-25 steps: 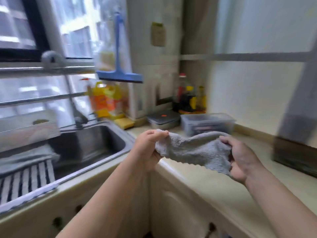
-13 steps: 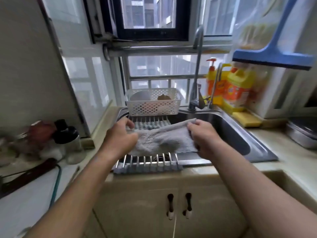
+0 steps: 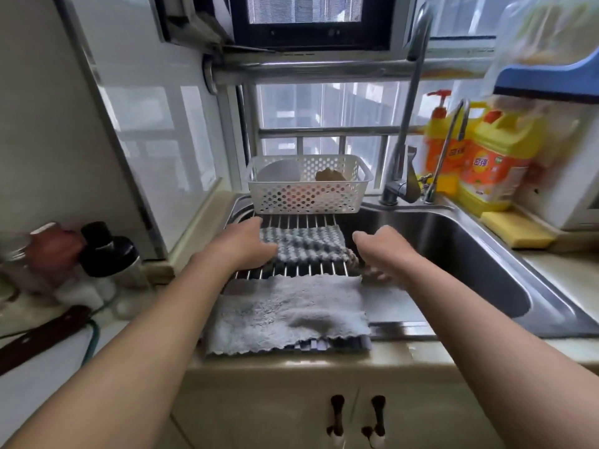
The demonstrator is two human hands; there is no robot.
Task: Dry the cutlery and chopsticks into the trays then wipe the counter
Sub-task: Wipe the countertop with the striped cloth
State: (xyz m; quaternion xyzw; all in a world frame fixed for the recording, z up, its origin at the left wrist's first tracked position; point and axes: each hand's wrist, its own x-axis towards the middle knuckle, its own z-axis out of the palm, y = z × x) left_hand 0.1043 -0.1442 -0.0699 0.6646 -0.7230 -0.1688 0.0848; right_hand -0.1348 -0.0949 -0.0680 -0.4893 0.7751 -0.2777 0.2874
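A grey fluffy towel (image 3: 288,314) lies spread flat on the near end of the steel roll-up rack (image 3: 301,270) over the sink's left side. Neither hand holds it. My left hand (image 3: 241,247) hovers just past its far edge, fingers relaxed, at the left end of a folded blue-grey textured cloth (image 3: 304,244) lying on the rack. At the cloth's right end is my right hand (image 3: 381,249), fingers hanging loosely and blurred, holding nothing. No cutlery, chopsticks or trays are in view.
A white perforated basket (image 3: 308,196) stands at the rack's far end. The steel sink basin (image 3: 453,260) opens to the right, with the tap (image 3: 402,176), detergent bottles (image 3: 486,163) and a yellow sponge (image 3: 515,228) behind it. Jars (image 3: 107,254) and a dark knife handle (image 3: 42,335) sit on the left counter.
I turned from the right counter to the sink carrying the grey towel in both hands. It now lies spread on the rack, and both hands have let go and moved beyond it.
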